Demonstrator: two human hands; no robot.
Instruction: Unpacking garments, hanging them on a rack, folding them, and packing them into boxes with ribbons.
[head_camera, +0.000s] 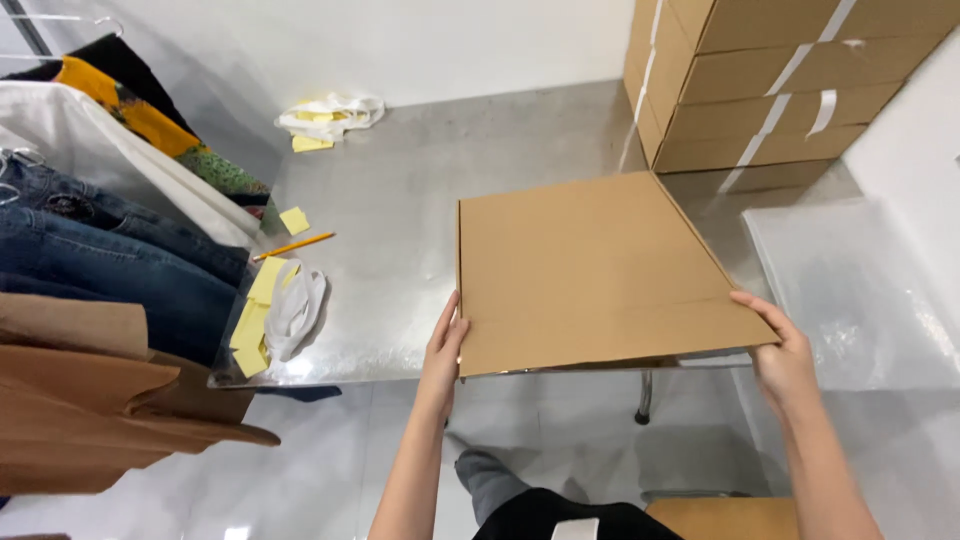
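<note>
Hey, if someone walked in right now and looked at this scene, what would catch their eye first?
Most striking is the flat cardboard box at the near edge of the metal table, gripped by the left hand and right hand at its near corners. Next, the stack of cartons at the far right. Then the clothes rack on the left, with yellow notes and a pencil beside it.

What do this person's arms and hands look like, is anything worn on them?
Both forearms are bare, with no sleeves showing. The left hand and right hand wear no gloves, and no rings, watch or bracelets are visible. Fingernails look short and unpainted.
</note>
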